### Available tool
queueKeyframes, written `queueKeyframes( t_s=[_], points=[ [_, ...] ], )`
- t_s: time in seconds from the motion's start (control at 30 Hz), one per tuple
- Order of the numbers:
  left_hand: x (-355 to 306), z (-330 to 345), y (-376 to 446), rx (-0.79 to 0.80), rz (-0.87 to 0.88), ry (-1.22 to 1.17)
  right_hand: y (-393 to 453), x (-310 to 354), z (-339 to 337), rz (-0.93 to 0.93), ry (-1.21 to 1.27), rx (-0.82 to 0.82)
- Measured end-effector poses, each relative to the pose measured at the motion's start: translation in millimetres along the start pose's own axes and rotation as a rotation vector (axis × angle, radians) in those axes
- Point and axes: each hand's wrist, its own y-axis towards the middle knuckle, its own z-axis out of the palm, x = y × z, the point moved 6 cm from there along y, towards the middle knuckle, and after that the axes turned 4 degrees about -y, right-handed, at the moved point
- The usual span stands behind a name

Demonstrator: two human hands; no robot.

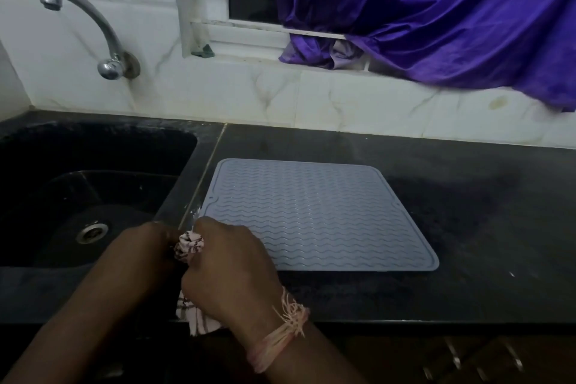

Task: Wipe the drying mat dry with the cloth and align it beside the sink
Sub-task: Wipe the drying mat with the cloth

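1. A dark stone counter (467, 196) runs across the middle of the frame, speckled and dull, with a pale joint line running down it just left of the mat.
2. A black sink (93, 196) fills the left side, sunk into the counter; its metal drain (92, 231) shows at lower left.
3. A chrome tap (84, 31) juts from the white marbled wall tiles (311, 103) at upper left, its spout curving out over the sink.
4. A white window frame (218, 37) sits at upper centre, and a purple curtain (436, 15) spills over the sill across the upper right.
5. The grey mat (318, 215), ribbed with wavy lines, lies flat on the counter at centre frame, just right of the sink, its left edge near the joint line.
6. Both hands meet at lower centre, over the mat's near left corner and the sink's edge.
7. The right hand (227, 271) is curled round the bunched pink-and-dark patterned cloth (189, 246); a tail of it hangs below the palm. Frayed threads (280, 330) wrap the wrist.
8. The left hand (140, 256) pinches the cloth's upper end, fingers curled in against it.
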Motion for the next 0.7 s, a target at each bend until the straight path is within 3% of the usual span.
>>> queueKeyframes(
  t_s=[0.17, 0.43, 0.7],
  points=[
    [-3, -2, 9, 0.041, -0.123, 0.007, -9, -18, -6, -0.05, -0.017, -0.002],
    [-9, 0, 15, 0.128, -0.198, -0.104, -24, -93, -62, 0.226, -0.055, 0.018],
    [-12, -1, 11, 0.097, -0.166, -0.157, -41, -151, -100, 0.472, -0.167, -0.01]
  ],
)
